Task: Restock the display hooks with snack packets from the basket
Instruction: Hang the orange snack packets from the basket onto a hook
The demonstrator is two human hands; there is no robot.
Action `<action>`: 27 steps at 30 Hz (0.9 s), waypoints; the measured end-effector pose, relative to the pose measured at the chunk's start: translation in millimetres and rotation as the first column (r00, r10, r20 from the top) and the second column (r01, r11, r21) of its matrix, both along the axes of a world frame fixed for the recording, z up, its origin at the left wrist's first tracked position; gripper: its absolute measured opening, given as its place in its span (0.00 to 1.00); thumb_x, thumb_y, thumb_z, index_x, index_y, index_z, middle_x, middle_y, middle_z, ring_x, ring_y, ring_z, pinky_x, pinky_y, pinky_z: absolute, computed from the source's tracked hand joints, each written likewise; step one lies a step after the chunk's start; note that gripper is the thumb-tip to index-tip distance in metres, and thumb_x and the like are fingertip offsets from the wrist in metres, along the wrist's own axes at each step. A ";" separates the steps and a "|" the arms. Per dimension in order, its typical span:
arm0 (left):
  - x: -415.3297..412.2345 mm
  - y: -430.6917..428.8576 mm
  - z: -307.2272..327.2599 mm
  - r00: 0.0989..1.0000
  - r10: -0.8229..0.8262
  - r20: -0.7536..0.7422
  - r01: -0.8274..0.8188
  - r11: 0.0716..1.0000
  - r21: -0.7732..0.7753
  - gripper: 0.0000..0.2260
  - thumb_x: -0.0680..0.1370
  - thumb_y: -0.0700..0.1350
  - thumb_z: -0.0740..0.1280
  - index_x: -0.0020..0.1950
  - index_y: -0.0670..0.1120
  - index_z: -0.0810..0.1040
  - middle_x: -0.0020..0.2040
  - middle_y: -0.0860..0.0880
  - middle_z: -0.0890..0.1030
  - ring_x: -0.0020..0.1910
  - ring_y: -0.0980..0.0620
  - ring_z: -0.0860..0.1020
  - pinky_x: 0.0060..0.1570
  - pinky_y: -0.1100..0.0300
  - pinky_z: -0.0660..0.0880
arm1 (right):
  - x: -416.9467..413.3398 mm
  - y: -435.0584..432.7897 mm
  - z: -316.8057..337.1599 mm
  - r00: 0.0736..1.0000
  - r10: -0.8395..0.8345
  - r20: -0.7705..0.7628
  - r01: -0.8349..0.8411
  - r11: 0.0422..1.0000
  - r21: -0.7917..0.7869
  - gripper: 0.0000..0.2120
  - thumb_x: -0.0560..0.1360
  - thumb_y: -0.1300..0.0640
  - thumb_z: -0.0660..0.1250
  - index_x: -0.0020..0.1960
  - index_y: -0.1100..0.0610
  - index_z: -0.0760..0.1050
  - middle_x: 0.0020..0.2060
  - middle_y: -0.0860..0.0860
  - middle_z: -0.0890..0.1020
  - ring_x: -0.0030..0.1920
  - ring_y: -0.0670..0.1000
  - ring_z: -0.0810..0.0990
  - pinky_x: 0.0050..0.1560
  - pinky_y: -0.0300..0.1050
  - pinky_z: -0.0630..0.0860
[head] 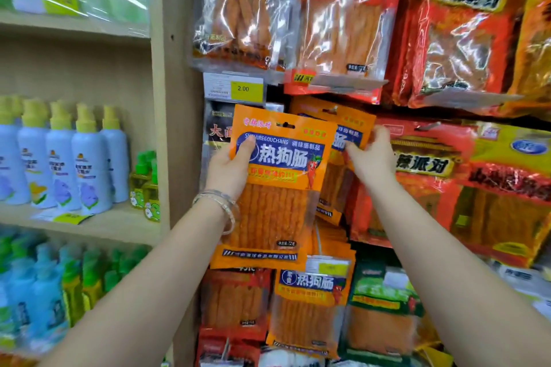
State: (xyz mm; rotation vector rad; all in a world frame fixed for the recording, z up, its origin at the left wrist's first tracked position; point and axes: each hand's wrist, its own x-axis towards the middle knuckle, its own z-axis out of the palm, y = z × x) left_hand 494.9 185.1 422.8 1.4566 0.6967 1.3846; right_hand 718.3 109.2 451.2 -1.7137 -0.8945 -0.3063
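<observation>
My left hand (pixel 231 168) grips an orange snack packet (pixel 277 199) by its left edge, thumb on the blue label, holding it upright in front of the display wall. Its hang hole (pixel 285 125) shows at the top. Behind it, more orange packets of the same kind (pixel 351 125) hang in a row, and my right hand (pixel 372 155) pinches their right edge. The hook itself is hidden behind the packets. No basket is in view.
Red and orange snack bags (pixel 465 24) hang above and to the right (pixel 492 194). A yellow price tag (pixel 247 89) sits above the held packet. A wooden shelf post (pixel 176 128) divides off shelves of blue spray bottles (pixel 65 158) on the left. More packets (pixel 310 313) hang below.
</observation>
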 end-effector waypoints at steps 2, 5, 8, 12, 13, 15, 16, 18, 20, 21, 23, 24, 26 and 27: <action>3.3 -5.0 0.4 1.000 -0.014 0.006 0.014 1.000 -0.018 0.10 0.76 0.57 0.64 0.43 0.53 0.77 0.37 0.54 0.84 0.40 0.52 0.83 0.46 0.53 0.79 | -3.7 -5.3 -5.7 0.994 0.089 -0.069 -0.074 0.978 0.197 0.23 0.72 0.56 0.70 0.63 0.54 0.63 0.39 0.48 0.72 0.39 0.51 0.75 0.38 0.42 0.65; 10.1 -10.8 2.6 0.999 -0.038 -0.001 0.038 0.999 -0.018 0.10 0.77 0.57 0.64 0.44 0.52 0.78 0.37 0.54 0.84 0.41 0.52 0.83 0.47 0.53 0.79 | -11.9 -13.6 -14.3 0.942 0.307 -0.136 -0.238 0.897 0.372 0.11 0.75 0.52 0.66 0.53 0.50 0.66 0.39 0.48 0.73 0.40 0.52 0.79 0.43 0.45 0.74; 20.7 -16.5 4.8 0.998 -0.047 -0.042 0.048 0.999 0.024 0.14 0.76 0.58 0.64 0.54 0.50 0.80 0.50 0.50 0.83 0.53 0.47 0.80 0.58 0.47 0.74 | -20.9 -20.7 -16.6 0.795 0.551 -0.254 -0.462 0.821 0.335 0.14 0.74 0.37 0.62 0.46 0.48 0.74 0.44 0.47 0.81 0.45 0.48 0.81 0.46 0.46 0.76; 31.8 -26.7 12.1 0.993 -0.105 -0.052 0.108 0.993 0.054 0.19 0.75 0.58 0.65 0.61 0.50 0.76 0.58 0.49 0.80 0.58 0.47 0.78 0.62 0.44 0.71 | -25.3 -25.9 -11.9 0.791 0.590 -0.163 -0.509 0.782 0.360 0.09 0.76 0.46 0.66 0.41 0.49 0.78 0.41 0.45 0.84 0.44 0.46 0.82 0.45 0.45 0.78; 34.2 -26.9 14.5 0.992 -0.107 -0.068 0.114 0.987 0.112 0.16 0.76 0.54 0.66 0.61 0.50 0.75 0.57 0.50 0.80 0.57 0.48 0.78 0.61 0.44 0.72 | -24.6 -27.5 -9.1 0.805 0.576 -0.140 -0.495 0.783 0.377 0.08 0.77 0.48 0.66 0.41 0.49 0.78 0.39 0.44 0.84 0.44 0.46 0.82 0.46 0.46 0.78; 36.8 -27.4 22.1 0.989 -0.096 -0.115 0.123 0.958 0.261 0.20 0.75 0.45 0.69 0.65 0.52 0.69 0.58 0.55 0.77 0.55 0.58 0.78 0.60 0.53 0.74 | -21.8 -30.8 -4.6 0.842 0.534 -0.079 -0.467 0.793 0.390 0.08 0.77 0.50 0.65 0.41 0.50 0.77 0.37 0.43 0.83 0.42 0.44 0.81 0.46 0.46 0.77; 37.8 -27.5 27.0 0.986 -0.073 -0.148 0.122 0.928 0.353 0.28 0.74 0.42 0.70 0.70 0.53 0.64 0.61 0.60 0.73 0.56 0.65 0.75 0.60 0.62 0.72 | -20.5 -32.2 -1.8 0.853 0.519 -0.056 -0.459 0.796 0.395 0.08 0.78 0.51 0.65 0.41 0.50 0.77 0.37 0.43 0.83 0.41 0.43 0.81 0.45 0.46 0.77; 41.7 -28.4 37.3 0.973 0.018 -0.228 0.102 0.858 0.503 0.39 0.73 0.43 0.71 0.76 0.55 0.51 0.69 0.62 0.64 0.65 0.68 0.65 0.64 0.67 0.63 | -17.4 -33.2 2.8 0.870 0.492 -0.042 -0.435 0.803 0.408 0.08 0.78 0.50 0.64 0.40 0.49 0.77 0.38 0.43 0.83 0.42 0.44 0.81 0.45 0.45 0.76; 46.0 -29.2 47.6 0.957 0.104 -0.273 0.082 0.801 0.592 0.42 0.73 0.45 0.71 0.76 0.57 0.46 0.75 0.55 0.59 0.73 0.56 0.58 0.70 0.56 0.59 | -13.4 -31.5 8.7 0.895 0.445 -0.029 -0.396 0.822 0.410 0.09 0.77 0.50 0.64 0.39 0.49 0.76 0.38 0.44 0.82 0.43 0.46 0.80 0.46 0.48 0.75; 48.2 -29.9 51.7 0.949 0.132 -0.285 0.077 0.783 0.617 0.41 0.73 0.46 0.70 0.76 0.58 0.47 0.76 0.51 0.58 0.74 0.53 0.56 0.72 0.53 0.57 | -12.2 -30.0 12.0 0.906 0.423 -0.022 -0.380 0.833 0.402 0.09 0.77 0.51 0.64 0.38 0.49 0.75 0.38 0.44 0.81 0.44 0.48 0.80 0.47 0.49 0.75; 51.3 -30.2 56.5 0.943 0.169 -0.287 0.055 0.771 0.635 0.38 0.74 0.46 0.69 0.76 0.59 0.50 0.77 0.47 0.55 0.75 0.54 0.51 0.71 0.56 0.53 | -9.3 -25.9 17.7 0.920 0.392 -0.014 -0.357 0.852 0.382 0.11 0.77 0.51 0.64 0.36 0.49 0.74 0.36 0.45 0.79 0.41 0.48 0.78 0.45 0.49 0.73; 51.8 -29.4 57.5 0.945 0.174 -0.277 0.045 0.769 0.638 0.37 0.74 0.47 0.69 0.76 0.60 0.51 0.77 0.47 0.53 0.75 0.55 0.50 0.68 0.60 0.52 | -7.9 -24.0 19.8 0.928 0.372 -0.017 -0.339 0.863 0.375 0.13 0.77 0.50 0.64 0.34 0.48 0.72 0.33 0.43 0.78 0.38 0.45 0.76 0.42 0.48 0.71; 51.8 -27.0 56.6 0.946 0.174 -0.274 0.046 0.763 0.645 0.36 0.75 0.47 0.68 0.75 0.62 0.52 0.78 0.47 0.51 0.74 0.58 0.49 0.65 0.62 0.51 | -5.1 -20.3 22.4 0.940 0.339 -0.038 -0.302 0.879 0.370 0.17 0.76 0.50 0.65 0.30 0.48 0.68 0.26 0.40 0.73 0.30 0.39 0.71 0.35 0.45 0.67; 51.7 -26.2 55.2 0.944 0.174 -0.282 0.053 0.760 0.648 0.36 0.75 0.47 0.68 0.75 0.62 0.51 0.78 0.48 0.50 0.74 0.59 0.49 0.64 0.63 0.51 | -3.7 -18.8 22.9 0.943 0.330 -0.052 -0.289 0.884 0.367 0.19 0.76 0.51 0.65 0.28 0.48 0.66 0.24 0.40 0.72 0.28 0.39 0.69 0.34 0.44 0.65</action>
